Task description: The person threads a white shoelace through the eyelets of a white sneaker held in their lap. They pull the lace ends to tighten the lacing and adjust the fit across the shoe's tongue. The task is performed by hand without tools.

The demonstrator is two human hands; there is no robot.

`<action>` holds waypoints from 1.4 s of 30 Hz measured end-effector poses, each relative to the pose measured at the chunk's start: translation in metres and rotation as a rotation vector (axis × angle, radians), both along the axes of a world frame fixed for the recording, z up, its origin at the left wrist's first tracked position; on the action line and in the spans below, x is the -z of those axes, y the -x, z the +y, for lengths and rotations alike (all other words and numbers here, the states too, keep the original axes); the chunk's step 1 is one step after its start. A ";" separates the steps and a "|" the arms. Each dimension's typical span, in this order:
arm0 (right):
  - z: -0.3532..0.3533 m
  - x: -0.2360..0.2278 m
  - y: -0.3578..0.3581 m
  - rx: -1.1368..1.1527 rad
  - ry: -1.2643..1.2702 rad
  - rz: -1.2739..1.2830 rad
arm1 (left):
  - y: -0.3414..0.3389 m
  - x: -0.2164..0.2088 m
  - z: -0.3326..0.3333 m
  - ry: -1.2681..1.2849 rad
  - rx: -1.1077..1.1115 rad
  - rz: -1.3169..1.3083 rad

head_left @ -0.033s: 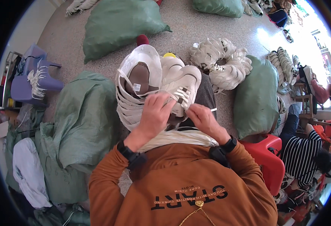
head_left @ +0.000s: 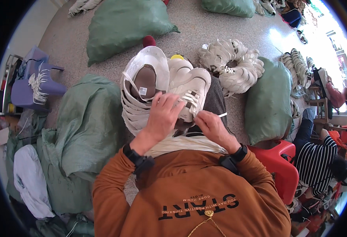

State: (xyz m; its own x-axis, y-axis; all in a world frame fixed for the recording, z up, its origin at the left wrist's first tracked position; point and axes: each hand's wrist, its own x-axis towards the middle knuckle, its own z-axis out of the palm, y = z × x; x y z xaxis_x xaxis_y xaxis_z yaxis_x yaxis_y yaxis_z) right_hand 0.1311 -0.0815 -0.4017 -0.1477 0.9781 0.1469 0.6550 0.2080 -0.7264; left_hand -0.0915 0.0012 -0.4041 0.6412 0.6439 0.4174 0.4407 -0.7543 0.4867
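A cream sneaker [head_left: 190, 93] with white laces [head_left: 191, 97] rests in my lap, toe pointing away from me. My left hand [head_left: 163, 114] is over its left side, fingers slightly bent and apart, thumb by the laces. Closed in a pinch at the shoe's right, near the tongue, my right hand [head_left: 212, 125] grips a white shoelace whose end [head_left: 223, 115] sticks out past the knuckles. Left of the sneaker stands a nested stack of cream shoe uppers [head_left: 132, 112] with a brown insole [head_left: 146, 81] showing inside. Another cream sneaker [head_left: 178, 68] lies partly hidden behind.
Beyond my lap, a ring of cream shoes [head_left: 236, 67] sits on the floor. Green sacks [head_left: 268, 104] stand right, left and ahead. A bundle of white laces [head_left: 185, 144] crosses my lap. There is a red stool [head_left: 282, 162] and a purple chair [head_left: 35, 87]; a person in stripes [head_left: 317, 160] sits right.
My left fingers have lifted and spread a little; the lace strand that stretched by them over the stack no longer shows there. My right hand has barely shifted.
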 end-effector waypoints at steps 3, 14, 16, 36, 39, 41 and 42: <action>-0.009 0.004 0.006 0.043 0.045 0.086 | -0.016 -0.002 0.028 -0.210 0.069 0.166; -0.011 0.021 0.000 0.120 0.060 0.220 | 0.014 -0.035 0.062 -0.073 -0.024 0.142; -0.011 0.022 0.002 0.132 0.041 0.215 | 0.023 -0.023 0.058 0.024 0.043 0.151; 0.007 0.024 -0.004 0.196 0.214 0.210 | -0.015 -0.003 0.046 0.387 0.006 -0.087; -0.002 0.016 -0.025 0.229 0.360 0.704 | -0.002 -0.019 0.059 0.577 0.040 -0.080; -0.005 -0.009 -0.039 0.289 0.410 0.958 | 0.018 -0.034 0.073 0.556 0.060 -0.004; -0.008 -0.015 -0.047 0.279 0.345 1.135 | 0.031 -0.041 0.081 0.495 0.074 0.046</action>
State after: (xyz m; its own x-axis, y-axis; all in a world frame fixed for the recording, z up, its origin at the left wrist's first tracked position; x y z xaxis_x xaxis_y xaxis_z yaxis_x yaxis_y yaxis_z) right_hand 0.1778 -0.0892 -0.3862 0.1167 0.9690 -0.2179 -0.3971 -0.1556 -0.9045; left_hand -0.1223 0.0827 -0.3635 0.7030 0.7099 0.0435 0.4241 -0.4675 0.7756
